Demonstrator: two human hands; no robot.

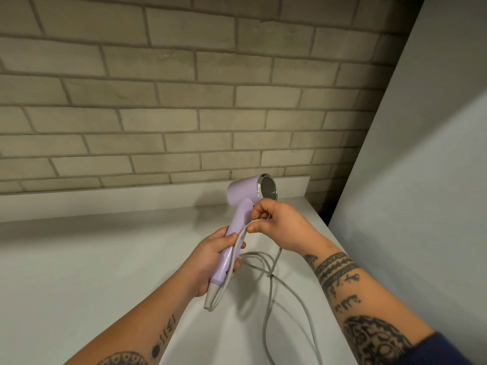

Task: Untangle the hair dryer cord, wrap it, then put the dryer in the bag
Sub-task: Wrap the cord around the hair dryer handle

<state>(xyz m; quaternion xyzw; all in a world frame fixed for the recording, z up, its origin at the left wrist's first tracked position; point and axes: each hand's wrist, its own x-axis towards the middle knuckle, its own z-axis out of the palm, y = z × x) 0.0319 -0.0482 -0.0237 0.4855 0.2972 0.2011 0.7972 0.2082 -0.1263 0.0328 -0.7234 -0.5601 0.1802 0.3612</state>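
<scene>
Hair dryer (238, 218): lilac, held up above the counter, between both hands; handle runs down-left into the left hand, barrel sits above the right hand, chrome-ringed end (268, 191) faces right toward the viewer.
Left hand (213, 259): closed round lower half of the dryer handle, fingers wrapped over the front, thumb side behind; grey strain relief (212, 293) sticks out below the palm.
Right hand (279, 225): just right of the handle, below the barrel; thumb and forefinger pinched shut on the cord, other fingers curled in; something small and shiny peeks out near the fingers, cannot tell what.
Cord (270, 306): grey; leaves the handle base, doubles back up along the handle's right side under the left fingers, reaches the right-hand pinch. More cord drops from the right hand, crosses itself in a tangle below and between the hands, hangs in loose loops down out of frame.
Counter (79, 259): white, plain, under both hands; low raised back edge beyond the dryer.
Brick wall (184, 88): beige, behind the counter, past both hands.
Panel (421, 180): pale, flat, tall, to the right of the right hand.
Forearms: both tattooed; dark blue sleeve (445, 351) at the right elbow, bottom right.
</scene>
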